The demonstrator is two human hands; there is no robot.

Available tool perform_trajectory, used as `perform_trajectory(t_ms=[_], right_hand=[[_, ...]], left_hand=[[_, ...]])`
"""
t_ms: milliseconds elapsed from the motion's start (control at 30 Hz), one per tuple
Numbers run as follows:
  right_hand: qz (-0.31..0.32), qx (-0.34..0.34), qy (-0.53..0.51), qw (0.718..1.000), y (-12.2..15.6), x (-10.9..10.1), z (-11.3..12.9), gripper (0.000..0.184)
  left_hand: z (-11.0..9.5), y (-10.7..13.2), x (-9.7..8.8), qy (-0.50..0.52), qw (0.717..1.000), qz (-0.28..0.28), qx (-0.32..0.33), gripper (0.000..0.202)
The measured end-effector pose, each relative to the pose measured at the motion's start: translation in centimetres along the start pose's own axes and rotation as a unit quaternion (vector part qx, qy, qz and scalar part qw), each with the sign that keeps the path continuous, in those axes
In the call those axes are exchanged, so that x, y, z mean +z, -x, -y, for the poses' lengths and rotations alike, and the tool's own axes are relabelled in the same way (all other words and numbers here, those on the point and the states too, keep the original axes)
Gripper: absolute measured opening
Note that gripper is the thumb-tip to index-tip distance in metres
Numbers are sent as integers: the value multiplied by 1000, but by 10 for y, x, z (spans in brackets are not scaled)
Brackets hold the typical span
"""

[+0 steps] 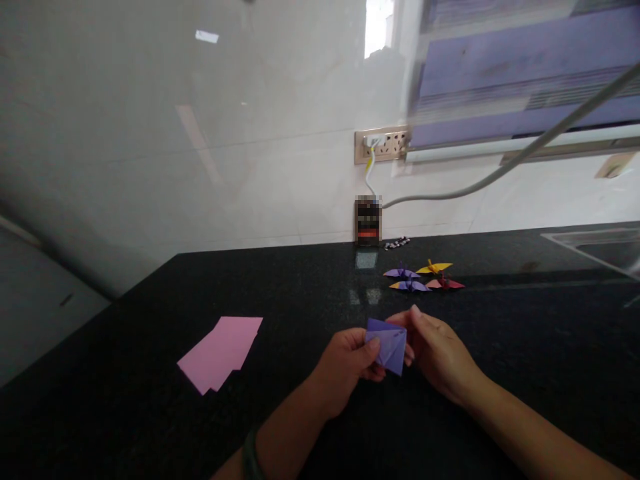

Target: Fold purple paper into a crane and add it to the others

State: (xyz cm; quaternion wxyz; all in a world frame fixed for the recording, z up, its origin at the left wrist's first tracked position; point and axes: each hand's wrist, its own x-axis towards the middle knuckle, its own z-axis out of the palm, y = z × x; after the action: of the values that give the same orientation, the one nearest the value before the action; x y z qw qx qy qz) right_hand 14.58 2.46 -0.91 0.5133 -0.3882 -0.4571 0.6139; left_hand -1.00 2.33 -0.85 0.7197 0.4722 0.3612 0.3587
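Note:
A small purple piece of folded origami paper (390, 343) is held above the dark counter, its creases and layered flaps facing me. My left hand (347, 363) pinches its left side, thumb on top and fingers beneath. At the paper's right edge is my right hand (440, 353), thumb raised and fingers curved behind the paper; its fingertips are partly hidden, and the thumb does not press on the paper. Beyond the hands lie several folded paper cranes: purple ones (410, 285), a yellow one (435, 267) and a red one (446, 283).
Pink paper sheets (223, 353) lie overlapping on the left of the black counter (150, 320). At the wall stand a small dark box (368, 223) and a black-and-white beaded string (397, 243). A grey cable (475, 187) runs up right from there; a socket (383, 145) is above.

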Motion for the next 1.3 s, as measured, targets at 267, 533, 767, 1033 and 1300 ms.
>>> perform_trajectory(t_ms=[267,533,767,1033,1300], right_hand=[[182,-31,21,983,5,-1,2,25],[109,-12,4,994,6,2,0,18],[-9,1,79,997,-1,0,-3,19],[-60,-17,116,991,5,10,-3,18],[-64,-70,236,967,11,10,-5,15]], left_hand=[[5,4,4,153,973,157,-68,29],[-1,3,5,23,993,75,-90,32],[-10,1,3,25,997,-70,34,33],[-6,3,-2,21,997,-60,37,30],[-11,5,-3,48,996,-41,56,29]])
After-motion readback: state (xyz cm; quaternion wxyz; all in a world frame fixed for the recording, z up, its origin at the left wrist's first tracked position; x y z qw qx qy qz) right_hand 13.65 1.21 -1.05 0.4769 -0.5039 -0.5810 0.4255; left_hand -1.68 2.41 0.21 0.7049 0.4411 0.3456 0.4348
